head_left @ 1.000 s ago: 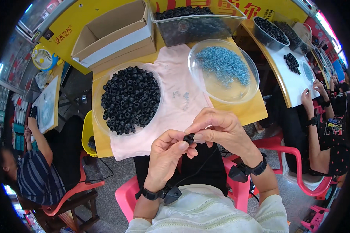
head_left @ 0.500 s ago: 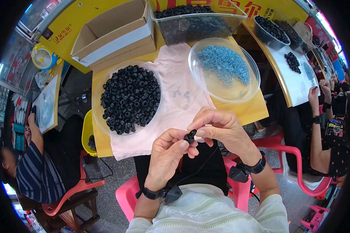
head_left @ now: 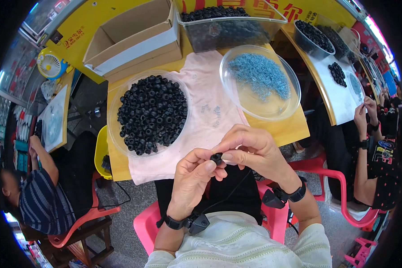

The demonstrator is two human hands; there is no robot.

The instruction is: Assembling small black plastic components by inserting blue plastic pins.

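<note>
My left hand (head_left: 195, 172) pinches a small black hollow part (head_left: 216, 157) between thumb and fingertips, above my lap at the table's near edge. My right hand (head_left: 250, 149) meets it from the right, thumb and forefinger pressed together against the part's side; anything tiny between those fingertips is too small to make out. Left of centre, a round clear tray (head_left: 113, 120) bears a heap of similar black parts (head_left: 152, 111). A second clear round tray (head_left: 254, 110) at the right holds many tiny bluish pieces (head_left: 261, 73).
A pink cloth (head_left: 201, 125) lies under both trays on the yellow table (head_left: 295, 127). Behind stand an open cardboard box (head_left: 136, 42) and a clear bin (head_left: 228, 33) of black parts. A yellow basket (head_left: 102, 149) is at the left. People sit at tables on both sides.
The black part has turned in my fingers, its narrow upper tip no longer showing. My right fingertips have shifted slightly against it. The right-hand co-worker's hands have come together.
</note>
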